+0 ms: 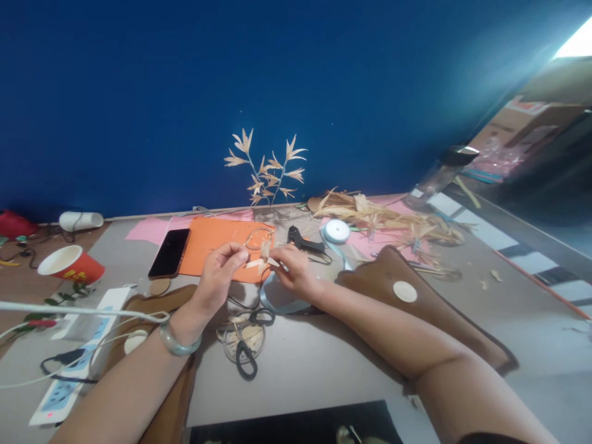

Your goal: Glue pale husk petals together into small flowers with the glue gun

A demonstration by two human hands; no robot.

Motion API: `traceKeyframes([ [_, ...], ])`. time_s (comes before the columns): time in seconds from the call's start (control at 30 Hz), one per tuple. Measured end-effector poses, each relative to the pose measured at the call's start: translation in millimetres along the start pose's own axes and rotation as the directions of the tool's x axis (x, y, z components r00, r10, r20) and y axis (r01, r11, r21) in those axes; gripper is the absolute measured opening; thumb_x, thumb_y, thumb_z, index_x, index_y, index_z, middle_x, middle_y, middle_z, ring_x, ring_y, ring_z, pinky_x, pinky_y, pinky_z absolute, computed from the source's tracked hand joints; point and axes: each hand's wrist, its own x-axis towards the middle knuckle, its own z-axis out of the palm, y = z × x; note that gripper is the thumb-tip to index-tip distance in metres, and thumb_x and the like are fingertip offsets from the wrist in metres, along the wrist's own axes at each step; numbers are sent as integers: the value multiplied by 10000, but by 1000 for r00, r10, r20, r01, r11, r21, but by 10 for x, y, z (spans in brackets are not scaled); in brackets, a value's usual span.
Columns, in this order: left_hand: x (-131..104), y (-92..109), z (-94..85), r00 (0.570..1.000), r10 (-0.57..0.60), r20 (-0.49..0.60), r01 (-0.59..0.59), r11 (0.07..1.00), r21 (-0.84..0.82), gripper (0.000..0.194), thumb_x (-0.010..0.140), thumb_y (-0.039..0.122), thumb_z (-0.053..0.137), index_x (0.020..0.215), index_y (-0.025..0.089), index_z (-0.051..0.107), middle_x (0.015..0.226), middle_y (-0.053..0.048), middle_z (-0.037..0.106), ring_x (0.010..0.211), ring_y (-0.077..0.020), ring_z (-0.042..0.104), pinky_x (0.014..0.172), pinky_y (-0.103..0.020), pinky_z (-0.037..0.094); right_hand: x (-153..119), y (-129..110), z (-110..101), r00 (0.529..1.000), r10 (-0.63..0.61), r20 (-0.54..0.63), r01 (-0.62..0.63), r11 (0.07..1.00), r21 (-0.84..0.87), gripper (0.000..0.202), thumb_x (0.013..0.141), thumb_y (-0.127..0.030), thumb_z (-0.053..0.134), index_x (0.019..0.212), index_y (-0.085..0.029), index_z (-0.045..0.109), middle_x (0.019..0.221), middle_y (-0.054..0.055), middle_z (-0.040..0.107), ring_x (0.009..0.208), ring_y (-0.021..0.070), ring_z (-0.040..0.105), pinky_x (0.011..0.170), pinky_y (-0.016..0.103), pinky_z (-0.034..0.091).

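My right hand (pixel 296 271) pinches a small pale corn-husk flower (pixel 264 261) by its edge, over an orange sheet (pixel 203 240). To the left, my left hand (pixel 216 280) is closed, thumb against forefinger, a little apart from the flower; whatever those fingertips hold is too small to make out. Black-handled scissors (pixel 246 364) lie below the hands on a round container (pixel 252 339) of pale scraps. A black glue gun (pixel 306 242) rests just beyond my right hand. Against the blue wall rise stems with several finished husk flowers (pixel 291 151).
A phone (pixel 169 254) lies on the sheet's left edge. Farther left are a red paper cup (pixel 83 266) and a power strip (pixel 104 320) with cables. A ribbon spool (pixel 337 232) and dried husks (pixel 388 216) lie at the right, behind a brown cushion-like piece (pixel 435 308).
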Motion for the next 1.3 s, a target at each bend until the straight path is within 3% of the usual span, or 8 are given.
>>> traceKeyframes([
  [0.1, 9, 42, -8, 999, -46, 11, 46, 999, 26, 230, 735, 323, 734, 923, 195, 700, 881, -33, 682, 815, -151, 604, 760, -267, 470, -13, 10, 24, 999, -18, 35, 17, 1000, 24, 117, 917, -131, 467, 959, -196, 555, 804, 49, 696, 741, 158, 632, 689, 284, 456],
  [0.3, 12, 56, 7, 999, 36, 25, -38, 991, 127, 132, 715, 284, 755, 747, 175, 688, 779, -17, 661, 789, -145, 604, 812, -277, 468, -42, 13, 54, 996, -11, 91, 6, 998, 56, 136, 924, -131, 455, 968, -188, 571, 751, 34, 684, 684, 146, 617, 721, 291, 451],
  [0.63, 7, -2, 54, 992, -87, -86, 89, 996, 15, 117, 707, 253, 700, 705, 169, 619, 722, -11, 683, 720, -142, 630, 764, -281, 485, -2, -27, -14, 999, 30, 18, -31, 998, 51, 131, 914, -137, 462, 958, -196, 571, 795, 48, 690, 723, 161, 603, 730, 301, 451],
  [0.8, 30, 24, 52, 984, -171, -57, 166, 982, -93, 105, 671, 210, 692, 644, 167, 600, 712, -6, 677, 729, -140, 622, 775, -279, 468, -5, -18, -4, 997, 64, 36, -65, 997, 30, 128, 926, -163, 449, 932, -201, 571, 778, 48, 681, 709, 166, 589, 714, 308, 444],
  [0.97, 39, 92, 10, 993, -121, 6, 120, 987, -109, 142, 747, 298, 665, 790, 163, 667, 774, -35, 682, 752, -156, 621, 772, -295, 476, -15, 5, 27, 999, -3, 47, 0, 998, 56, 122, 911, -133, 456, 930, -198, 558, 756, 37, 679, 674, 156, 575, 696, 300, 439],
  [1.1, 24, 89, -14, 995, -82, 64, 81, 996, 23, 262, 708, 310, 745, 927, 175, 696, 845, -45, 681, 792, -163, 618, 771, -285, 481, -29, 5, 42, 995, 6, 100, -13, 998, 64, 141, 896, -107, 451, 934, -204, 546, 758, 27, 679, 675, 153, 579, 711, 302, 436],
  [1.3, 0, 93, 11, 995, 40, 90, -59, 974, 218, 108, 721, 287, 739, 728, 188, 696, 796, -36, 674, 831, -179, 623, 844, -318, 467, -55, 29, 63, 989, -39, 144, 27, 996, 79, 143, 913, -108, 444, 969, -200, 539, 778, 17, 693, 674, 133, 602, 755, 307, 417],
])
